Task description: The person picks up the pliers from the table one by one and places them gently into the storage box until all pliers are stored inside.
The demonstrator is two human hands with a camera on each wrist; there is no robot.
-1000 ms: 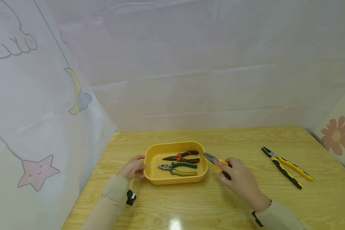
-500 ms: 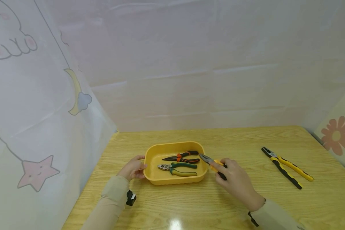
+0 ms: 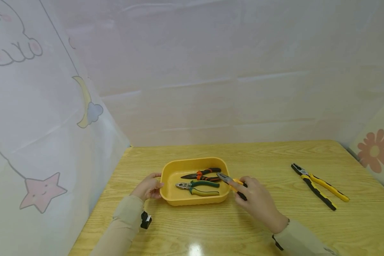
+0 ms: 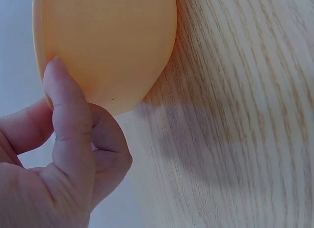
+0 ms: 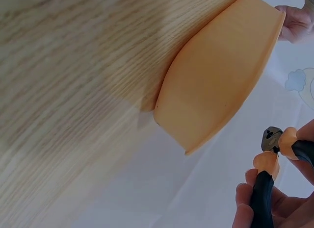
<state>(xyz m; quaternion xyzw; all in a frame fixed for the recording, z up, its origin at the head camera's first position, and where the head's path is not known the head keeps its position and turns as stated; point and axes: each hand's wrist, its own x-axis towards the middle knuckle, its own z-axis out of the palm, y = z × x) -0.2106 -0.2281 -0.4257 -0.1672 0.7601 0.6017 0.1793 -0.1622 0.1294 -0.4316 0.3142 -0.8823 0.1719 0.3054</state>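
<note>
My left hand (image 3: 148, 186) grips the left end of a yellow plastic bin (image 3: 198, 203), its fingers at the rim, as the left wrist view shows (image 4: 68, 125). Inside the bin lie needle-nose pliers (image 3: 200, 174) with black and orange handles, and below them pliers (image 3: 201, 184) with green and yellow handles. My right hand (image 3: 257, 201) holds a third pair of pliers (image 3: 224, 177) by its orange and black handles. Their nose reaches over the bin's right rim. In the right wrist view, these pliers (image 5: 265, 184) appear above the rim with handles spread.
Long pliers (image 3: 315, 185) with yellow and black handles lie on the wooden table (image 3: 185, 231) at the right. A small black object (image 3: 145, 220) shows beside the left sleeve. A pale curtain (image 3: 211, 89) with printed figures hangs behind and at the sides.
My right hand has moved left with its pliers, bringing their nose from beside the bin's right rim to over the bin. My left hand and the bin have stayed in place.
</note>
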